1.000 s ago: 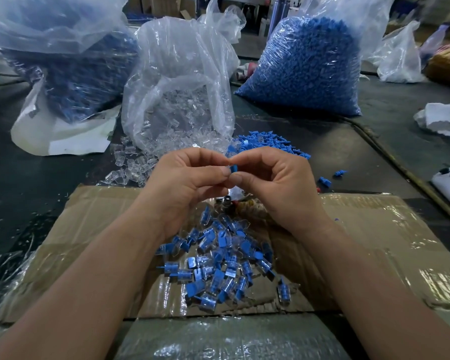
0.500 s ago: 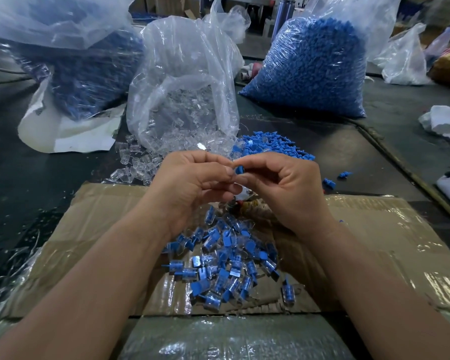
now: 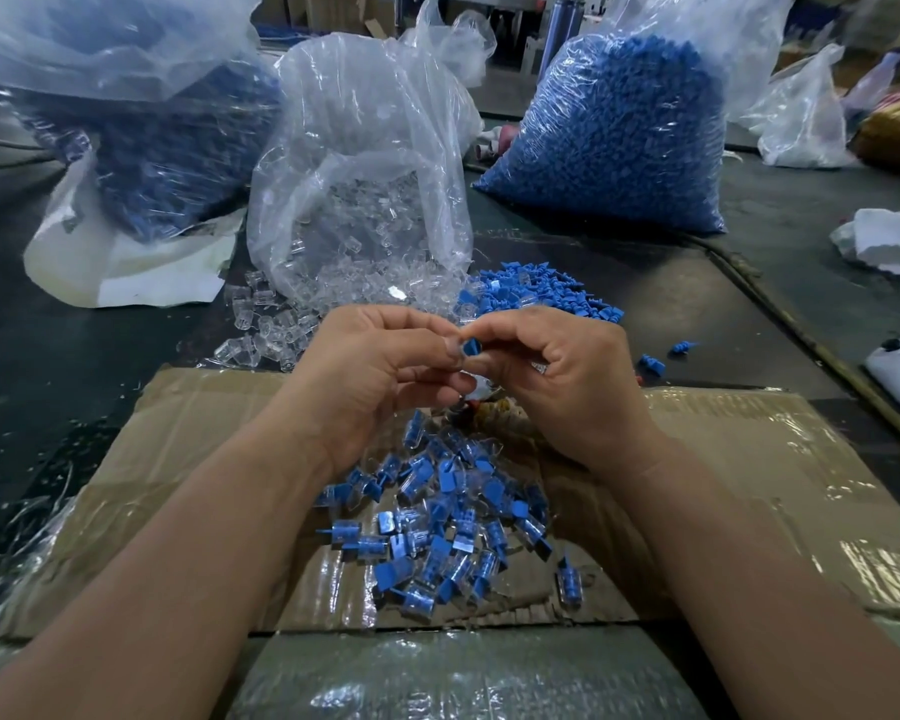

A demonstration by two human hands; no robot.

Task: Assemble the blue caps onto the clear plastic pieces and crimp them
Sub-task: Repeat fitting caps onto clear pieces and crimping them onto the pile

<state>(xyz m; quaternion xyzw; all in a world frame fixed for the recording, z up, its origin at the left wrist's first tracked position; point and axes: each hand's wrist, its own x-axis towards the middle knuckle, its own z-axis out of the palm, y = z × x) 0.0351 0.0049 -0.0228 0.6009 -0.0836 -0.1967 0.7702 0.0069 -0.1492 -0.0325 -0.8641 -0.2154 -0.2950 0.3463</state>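
In the middle of the frame both hands are meeting fingertip to fingertip above the bench. The left hand (image 3: 380, 366) is curling its fingers and pinching a small blue plastic cap (image 3: 472, 347) between thumb and forefinger. The right hand (image 3: 557, 376), fingers also curled, is pinching the same cap from the other side. The fingertips are hiding most of it, so I cannot tell how the cap is sitting on any clear piece.

Below the hands, a heap of assembled blue-and-clear plastic pieces (image 3: 437, 522) is lying on a flattened brown cardboard sheet wrapped in clear tape (image 3: 178, 459), which is covering the lower half of the frame. Just above the hands, a crinkled transparent bag of clear plastic pieces (image 3: 359, 174) is slumping open, with loose clear plastic pieces (image 3: 266, 330) spilling out at its left foot. A small heap of loose blue caps (image 3: 536, 293) is sitting just right of that bag's mouth, and two stray blue caps (image 3: 650, 363) are lying apart at centre right.

A large clear bag packed with blue caps (image 3: 619, 137) is standing at upper right on the dark bench (image 3: 697, 304). Another clear bag with dark blue contents (image 3: 152, 122) is sitting at upper left. A crumpled white cloth (image 3: 889, 241) is lying at the right edge.
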